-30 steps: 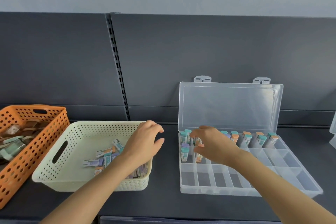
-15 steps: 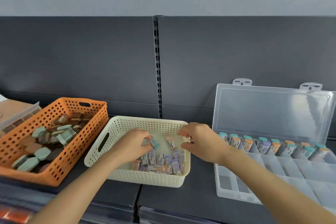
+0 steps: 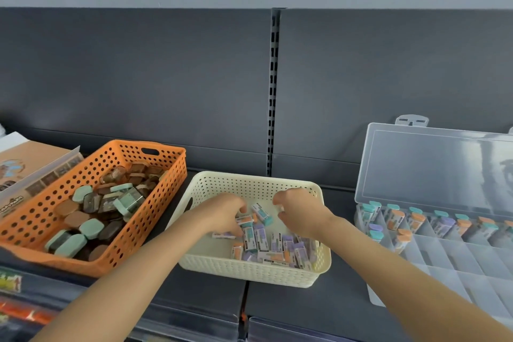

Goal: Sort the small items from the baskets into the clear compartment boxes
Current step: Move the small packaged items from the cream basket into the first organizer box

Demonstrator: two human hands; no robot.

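A cream perforated basket stands in the middle and holds several small erasers with purple, orange and teal ends. Both my hands are inside it. My left hand is curled down over the pile, thumb and fingers closed around a small eraser. My right hand hovers over the basket's back right with its fingers curled; whether it holds anything is hidden. A teal-ended eraser lies between the hands. To the right, the clear compartment box stands with its lid raised, and erasers stand in its back row.
An orange perforated basket at the left holds several teal and brown flat pieces. A brown cardboard pack lies at the far left. A dark back panel rises behind everything. The shelf's front edge runs just below the baskets.
My view has swung left, away from the compartment box. My right hand has moved from the box into the cream basket, and both hands have dropped onto the erasers.
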